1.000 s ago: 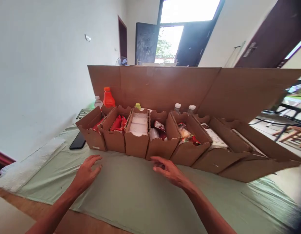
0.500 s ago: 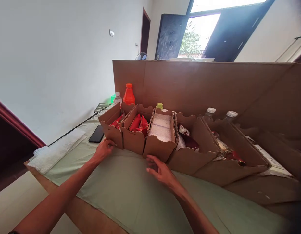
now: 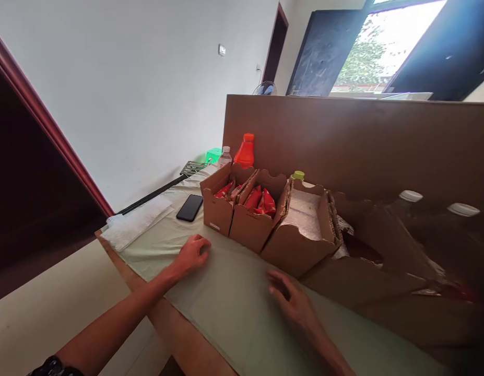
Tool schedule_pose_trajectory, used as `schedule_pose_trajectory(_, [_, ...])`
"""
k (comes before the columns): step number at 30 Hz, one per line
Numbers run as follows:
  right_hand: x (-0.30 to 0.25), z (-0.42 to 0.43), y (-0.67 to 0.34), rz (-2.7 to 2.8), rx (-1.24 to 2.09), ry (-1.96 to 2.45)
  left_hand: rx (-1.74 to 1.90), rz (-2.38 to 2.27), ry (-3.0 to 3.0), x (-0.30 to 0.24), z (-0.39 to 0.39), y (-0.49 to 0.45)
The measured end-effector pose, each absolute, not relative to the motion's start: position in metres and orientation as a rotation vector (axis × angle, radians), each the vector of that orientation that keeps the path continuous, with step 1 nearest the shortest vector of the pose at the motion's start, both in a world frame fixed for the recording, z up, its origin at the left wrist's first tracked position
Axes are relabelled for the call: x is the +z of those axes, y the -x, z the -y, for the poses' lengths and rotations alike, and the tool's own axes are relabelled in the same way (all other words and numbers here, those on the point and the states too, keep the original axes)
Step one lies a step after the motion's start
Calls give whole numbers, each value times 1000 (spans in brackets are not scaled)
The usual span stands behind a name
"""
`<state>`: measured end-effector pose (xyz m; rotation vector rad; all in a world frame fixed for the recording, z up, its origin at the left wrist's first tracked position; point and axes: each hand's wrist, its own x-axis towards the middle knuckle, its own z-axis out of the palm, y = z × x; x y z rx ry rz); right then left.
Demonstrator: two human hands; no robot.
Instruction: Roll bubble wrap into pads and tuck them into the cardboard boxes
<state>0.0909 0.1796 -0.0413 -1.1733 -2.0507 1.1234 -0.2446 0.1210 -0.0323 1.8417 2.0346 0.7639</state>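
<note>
My left hand (image 3: 192, 255) hovers at or just above the pale green cloth (image 3: 226, 292), fingers loosely curled with a gap to the thumb and nothing in them. It is in front of the leftmost cardboard box (image 3: 217, 215), apart from it. My right hand (image 3: 294, 300), slightly blurred, is open and holds nothing. Its fingertips are near the front of the box with bubble wrap (image 3: 304, 211). Between these stands a box (image 3: 247, 227) with red packets (image 3: 261, 201). More red packets (image 3: 226, 190) lie in the leftmost box.
A black phone (image 3: 189, 208) and folded bubble wrap (image 3: 134, 222) lie on the left. Behind the boxes stand a clear bottle (image 3: 225, 156), an orange bottle (image 3: 245, 151) and white-capped bottles (image 3: 411, 196). A tall cardboard panel (image 3: 323, 136) backs the row. More boxes (image 3: 363, 279) continue rightward.
The view has turned left, so things appear further right. My left hand has drawn back from the leftmost box's front. My right hand has moved slightly away from the boxes.
</note>
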Motion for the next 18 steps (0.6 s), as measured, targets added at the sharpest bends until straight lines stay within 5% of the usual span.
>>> schedule_pose_trajectory(8, [-61,-139,-105,1969,879,1189,764,-2066,-1831,-14,-38,281])
schedule_pose_trajectory(18, [-58,-134,-99,1979,797,1162,531,-2608,-1415,8,-188,327])
